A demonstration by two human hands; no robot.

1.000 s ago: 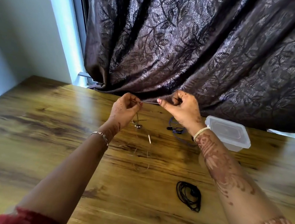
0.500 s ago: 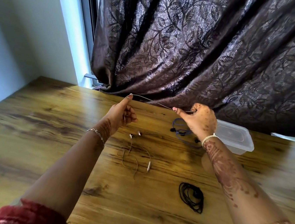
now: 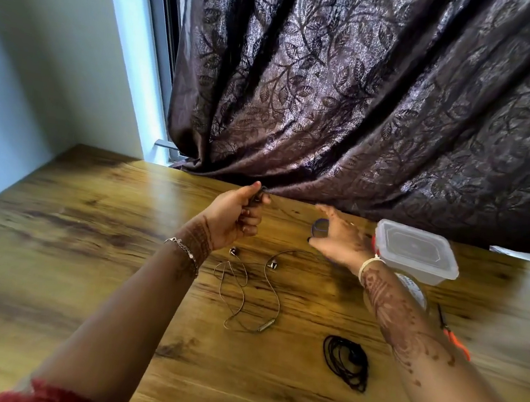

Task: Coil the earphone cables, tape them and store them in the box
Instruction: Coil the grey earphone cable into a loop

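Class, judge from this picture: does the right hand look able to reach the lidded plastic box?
Probably yes: the right hand is open, and the plastic box stands close beside its wrist, with nothing visible between them.

Your grey earphone cable [image 3: 266, 325] sprawls uncoiled at table centre, its buds toward 12 o'clock. At its 4 o'clock lies the black cable [image 3: 346, 363], coiled; at 2 o'clock stands the clear box [image 3: 416, 251], lidded.

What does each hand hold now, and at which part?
The left hand pinches the earphone cable between thumb and forefinger; which stretch is unclear. The right hand holds nothing.
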